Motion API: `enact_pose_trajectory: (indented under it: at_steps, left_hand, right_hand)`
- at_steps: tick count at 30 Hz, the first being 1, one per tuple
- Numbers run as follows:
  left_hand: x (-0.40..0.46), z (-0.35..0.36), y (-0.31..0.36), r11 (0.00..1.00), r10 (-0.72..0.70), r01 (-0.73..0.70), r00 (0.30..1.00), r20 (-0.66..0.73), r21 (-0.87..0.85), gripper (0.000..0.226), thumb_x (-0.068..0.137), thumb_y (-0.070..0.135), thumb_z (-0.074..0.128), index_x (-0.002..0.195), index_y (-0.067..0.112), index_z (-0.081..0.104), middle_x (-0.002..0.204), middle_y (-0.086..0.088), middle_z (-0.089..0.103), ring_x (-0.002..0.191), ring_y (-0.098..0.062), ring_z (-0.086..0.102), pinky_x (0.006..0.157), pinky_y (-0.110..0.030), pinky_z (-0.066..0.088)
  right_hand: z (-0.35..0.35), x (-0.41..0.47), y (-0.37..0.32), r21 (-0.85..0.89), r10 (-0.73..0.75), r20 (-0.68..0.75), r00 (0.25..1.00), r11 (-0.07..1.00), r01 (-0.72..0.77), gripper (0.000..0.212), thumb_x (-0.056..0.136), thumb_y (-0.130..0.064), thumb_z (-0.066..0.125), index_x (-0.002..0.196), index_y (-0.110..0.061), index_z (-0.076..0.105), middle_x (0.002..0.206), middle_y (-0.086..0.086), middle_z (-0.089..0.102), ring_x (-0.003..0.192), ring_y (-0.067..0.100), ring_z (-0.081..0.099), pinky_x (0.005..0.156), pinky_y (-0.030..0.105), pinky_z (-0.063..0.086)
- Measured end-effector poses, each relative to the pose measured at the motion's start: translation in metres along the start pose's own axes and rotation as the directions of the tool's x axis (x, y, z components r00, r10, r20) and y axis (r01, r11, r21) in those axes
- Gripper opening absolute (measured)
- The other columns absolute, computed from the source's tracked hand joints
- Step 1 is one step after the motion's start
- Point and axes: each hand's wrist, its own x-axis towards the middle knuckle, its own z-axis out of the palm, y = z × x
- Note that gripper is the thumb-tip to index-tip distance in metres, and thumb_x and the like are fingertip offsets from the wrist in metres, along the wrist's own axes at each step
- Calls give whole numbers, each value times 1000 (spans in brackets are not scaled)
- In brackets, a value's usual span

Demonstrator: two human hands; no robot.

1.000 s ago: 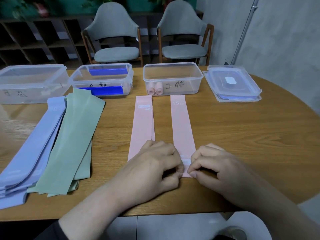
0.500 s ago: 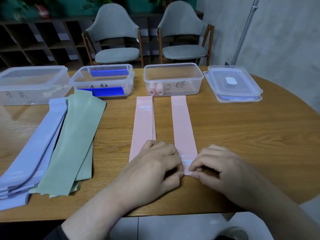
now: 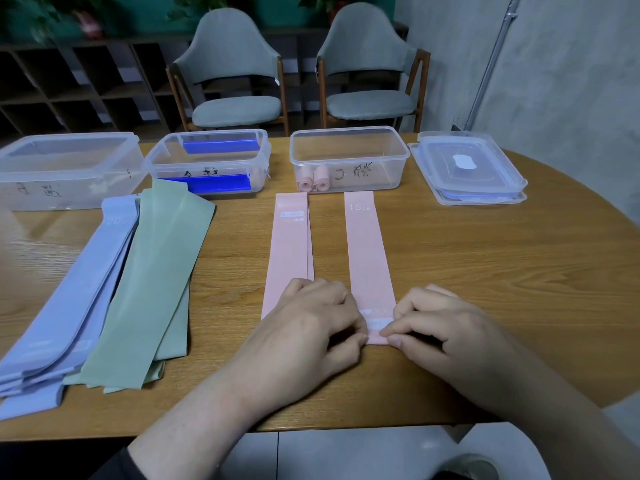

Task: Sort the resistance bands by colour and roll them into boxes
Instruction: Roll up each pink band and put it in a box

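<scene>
Wooden counter [image 3: 485, 271]: pink band [image 3: 369, 258] flat before pink box [image 3: 348, 157]; left hand [image 3: 311, 327] and right hand [image 3: 440, 323] still pinch its near end, rolling barely begun.

Pink band [image 3: 369, 258] flat — near end pinched.

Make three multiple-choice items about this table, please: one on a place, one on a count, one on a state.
1. Where do the rolled pink bands lie?
A. in the box behind the flat pink bands
B. on the green bands
C. on the stacked lids

2. How many chairs stand behind the table?
A. one
B. two
C. four

3. What do both hands do?
A. rest open on the table
B. pinch the near end of the right pink band
C. lift a box

Answers: 1 A, the rolls show through the clear box; 2 B, two grey chairs; 3 B, the left hand and right hand meet at that end.
</scene>
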Motion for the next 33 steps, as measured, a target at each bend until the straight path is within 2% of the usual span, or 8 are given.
enact_pose_trajectory:
  at_steps: [5, 10, 13, 18, 25, 28, 33]
  left_hand:
    - [0, 0, 2, 999, -9, 9, 1000, 6, 50, 14, 87, 40, 65, 95, 29, 67, 92, 14, 55, 94, -8, 53, 95, -33, 38]
    - [1, 0, 2, 999, -18, 18, 1000, 3, 51, 14, 93, 41, 61, 94, 29, 68, 92, 14, 54, 94, -8, 52, 97, -32, 37]
    - [1, -1, 2, 999, -26, 26, 1000, -7, 35, 14, 96, 40, 60, 94, 29, 69, 91, 14, 53, 93, -8, 51, 96, -32, 37]
    - [1, -1, 2, 998, -46, 47, 999, -10, 36, 16, 97, 40, 59, 95, 29, 71, 92, 15, 53, 96, -8, 52, 97, -34, 37]
    - [1, -2, 3, 998, -64, 64, 998, -11, 27, 17, 96, 41, 54, 96, 30, 66, 95, 14, 52, 97, -6, 49, 98, -31, 36]
    - [2, -3, 3, 996, -78, 78, 997, 10, 53, 17, 93, 45, 58, 100, 31, 66, 97, 15, 53, 100, -7, 50, 99, -32, 36]
    - [2, -3, 4, 994, -87, 85, 996, 20, 61, 10, 97, 38, 57, 100, 31, 63, 97, 14, 52, 100, -7, 48, 101, -31, 34]
  right_hand:
    - [0, 0, 1, -30, -11, 7, 1000, 999, 11, 14, 89, -31, 71, 102, -33, 77, 92, -21, 54, 98, 5, 49, 83, 18, 38]
    - [0, 1, 1, -42, -8, -17, 1000, 999, 8, 14, 92, -35, 65, 101, -35, 75, 91, -23, 58, 96, 5, 52, 80, 22, 41]
    - [0, 2, 2, -36, 4, -30, 1000, 999, -6, 9, 90, -38, 62, 93, -35, 71, 92, -23, 60, 98, 6, 53, 78, 27, 45]
    - [3, 3, 4, -25, 34, -54, 998, 999, -35, 23, 91, -44, 54, 96, -36, 75, 95, -23, 57, 103, 3, 50, 82, 21, 41]
    - [3, 4, 4, -26, 40, -55, 998, 999, -42, 16, 89, -41, 62, 97, -36, 74, 96, -23, 58, 102, 5, 51, 81, 26, 44]
    - [4, 5, 2, -31, 25, -79, 997, 999, -27, 20, 90, -41, 58, 98, -33, 75, 94, -22, 57, 99, 9, 52, 79, 28, 45]
    - [3, 5, 0, -20, 12, -70, 998, 1000, -13, 24, 92, -43, 56, 99, -31, 76, 93, -22, 58, 98, 8, 52, 80, 23, 41]
